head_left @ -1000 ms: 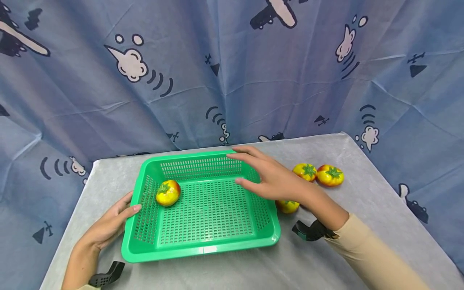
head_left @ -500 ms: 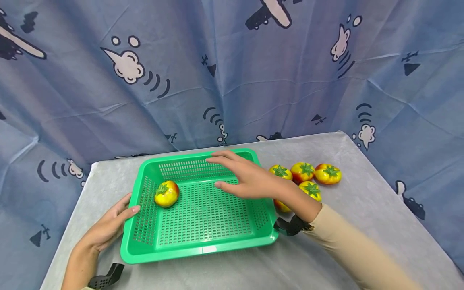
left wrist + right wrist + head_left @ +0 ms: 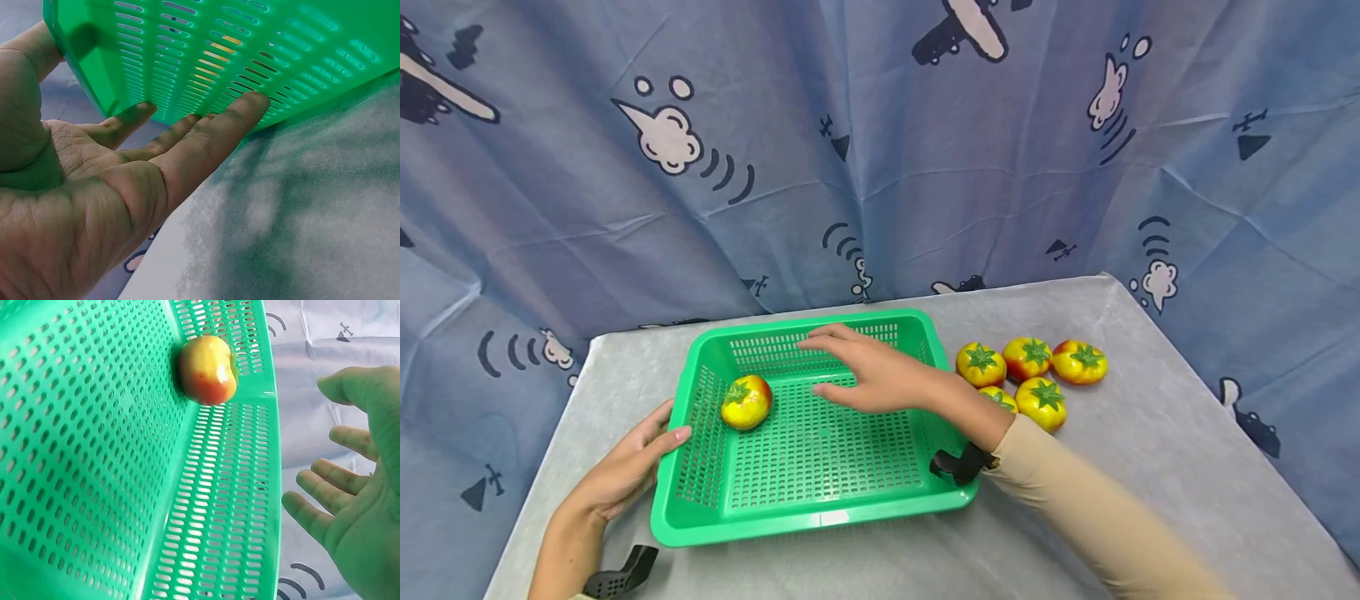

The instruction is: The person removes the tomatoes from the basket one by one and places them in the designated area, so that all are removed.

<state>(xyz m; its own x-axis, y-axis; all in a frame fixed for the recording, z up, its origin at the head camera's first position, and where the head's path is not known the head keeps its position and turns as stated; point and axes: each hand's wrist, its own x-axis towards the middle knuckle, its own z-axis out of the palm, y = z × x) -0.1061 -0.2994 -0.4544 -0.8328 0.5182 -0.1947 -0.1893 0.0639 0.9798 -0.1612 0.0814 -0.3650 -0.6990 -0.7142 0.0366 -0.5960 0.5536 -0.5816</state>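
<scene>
A green perforated plastic basket stands on the table. My left hand holds its left wall, thumb over the rim; in the left wrist view the fingers lie against the outside of the slotted wall. Inside, near that left wall, sits one glossy yellow-red persimmon with a green leafy top. My right hand hovers over the basket's middle, fingers spread and thumb apart, nothing in it. From the right wrist view, the same persimmon lies in a basket corner, apart from the hand.
Several more persimmons cluster on the pale grey tabletop right of the basket, one partly hidden by my right forearm. A blue patterned curtain hangs behind the table. Each wrist wears a black mount.
My right hand has moved left, from the basket's right side to over its middle, uncovering more persimmons on the table. The left hand keeps its hold; the persimmon inside stays in place.
</scene>
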